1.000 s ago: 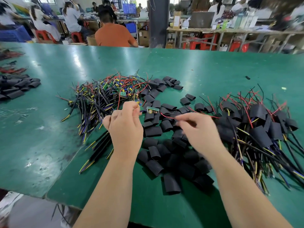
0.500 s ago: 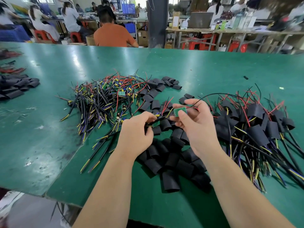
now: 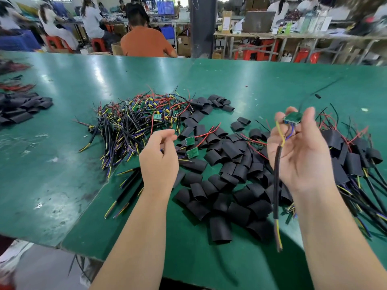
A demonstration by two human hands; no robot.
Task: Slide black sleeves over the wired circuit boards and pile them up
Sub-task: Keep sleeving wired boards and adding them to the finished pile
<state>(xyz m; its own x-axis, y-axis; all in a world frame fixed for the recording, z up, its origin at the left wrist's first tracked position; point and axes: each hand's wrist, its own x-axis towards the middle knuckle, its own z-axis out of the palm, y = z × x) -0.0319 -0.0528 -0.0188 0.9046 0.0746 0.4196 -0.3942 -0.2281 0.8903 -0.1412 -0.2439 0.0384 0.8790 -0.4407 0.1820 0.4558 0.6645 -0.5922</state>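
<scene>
My right hand (image 3: 301, 151) is raised palm-up above the table and pinches a small green circuit board (image 3: 293, 117) at its fingertips; the board's black cable (image 3: 276, 185) hangs down past the palm. My left hand (image 3: 159, 158) hovers over the table and pinches thin wires that lead to two bare green boards (image 3: 191, 147). Loose black sleeves (image 3: 226, 181) lie heaped between my arms. A tangle of bare wired boards (image 3: 134, 122) sits at the left, and a pile of sleeved boards (image 3: 354, 160) lies at the right.
The green table (image 3: 62, 164) has its front edge close to me, with a seam running diagonally. More black sleeves (image 3: 21, 109) and red wires lie at the far left. People sit at benches beyond the table, and a dark pillar (image 3: 202, 26) stands behind.
My right hand has lifted up and to the right with one board, whose cable now hangs free. My left hand has moved slightly left and up, still pinching wires.
</scene>
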